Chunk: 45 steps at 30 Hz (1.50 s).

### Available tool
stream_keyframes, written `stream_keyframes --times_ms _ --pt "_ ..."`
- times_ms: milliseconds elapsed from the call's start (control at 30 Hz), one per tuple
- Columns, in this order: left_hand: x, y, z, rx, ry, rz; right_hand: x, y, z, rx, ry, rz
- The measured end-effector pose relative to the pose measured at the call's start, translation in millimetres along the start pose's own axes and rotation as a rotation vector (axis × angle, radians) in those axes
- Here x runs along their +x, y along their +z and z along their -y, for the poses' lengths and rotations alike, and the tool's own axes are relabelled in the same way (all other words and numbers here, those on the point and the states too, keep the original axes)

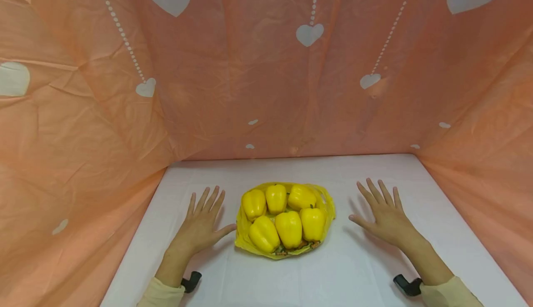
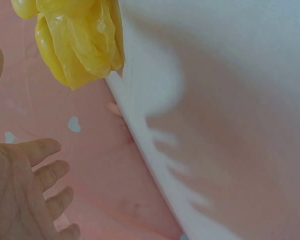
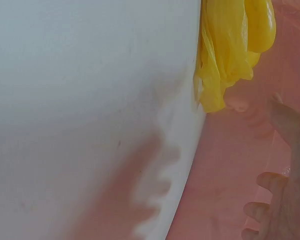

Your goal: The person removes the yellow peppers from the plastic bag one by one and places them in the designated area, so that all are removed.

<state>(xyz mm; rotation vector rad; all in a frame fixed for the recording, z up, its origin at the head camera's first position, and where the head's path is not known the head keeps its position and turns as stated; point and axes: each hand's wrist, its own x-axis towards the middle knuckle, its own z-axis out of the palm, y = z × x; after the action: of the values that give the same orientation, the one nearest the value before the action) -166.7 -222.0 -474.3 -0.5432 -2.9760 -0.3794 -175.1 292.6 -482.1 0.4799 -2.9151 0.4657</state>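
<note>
Flanking glossy, blocky yellow peppers ringed by thin yellow plastic: left hand, right hand, both spread. Peppers likely firm, slick; cup their sides.

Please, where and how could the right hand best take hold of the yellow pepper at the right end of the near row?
Probably grip this pepper round its wide, rounded body, with the right hand coming from above and the right. A neighbouring pepper sits close on its left, while its right faces the thin yellow bag.
</note>
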Motion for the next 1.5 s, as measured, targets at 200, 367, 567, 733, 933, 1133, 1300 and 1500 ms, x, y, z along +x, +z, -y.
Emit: stream_keyframes --times_ms 200,367,567,733,933,1133,1300,1500 --pt "0.2 0.1 -0.8 -0.001 0.016 0.008 0.9 0.2 4.9 0.010 -0.008 0.009" --pt "-1.4 2.8 -3.4 -0.013 0.036 0.022 0.8 2.2 14.8 0.025 -0.018 0.033" --pt "0.0 8.9 -9.3 -0.012 0.051 0.057 1.4 7.1 27.0 0.047 -0.049 0.028" --pt "1.7 11.6 -15.9 -0.001 0.060 0.092 2.0 13.8 37.5 0.070 -0.092 0.013" --pt "3.1 12.3 -21.5 0.016 0.087 0.106 4.5 21.5 49.8 0.097 -0.153 -0.001" --pt "6.8 17.2 -25.4 0.002 0.097 0.118 5.7 29.0 59.6 0.120 -0.175 0.011" --pt "7.6 21.5 -29.2 -0.032 0.073 0.164 5.7 36.0 66.2 0.134 -0.190 0.010" --pt "6.3 24.8 -34.1 -0.056 0.050 0.184 3.5 43.3 73.5 0.123 -0.245 -0.066"
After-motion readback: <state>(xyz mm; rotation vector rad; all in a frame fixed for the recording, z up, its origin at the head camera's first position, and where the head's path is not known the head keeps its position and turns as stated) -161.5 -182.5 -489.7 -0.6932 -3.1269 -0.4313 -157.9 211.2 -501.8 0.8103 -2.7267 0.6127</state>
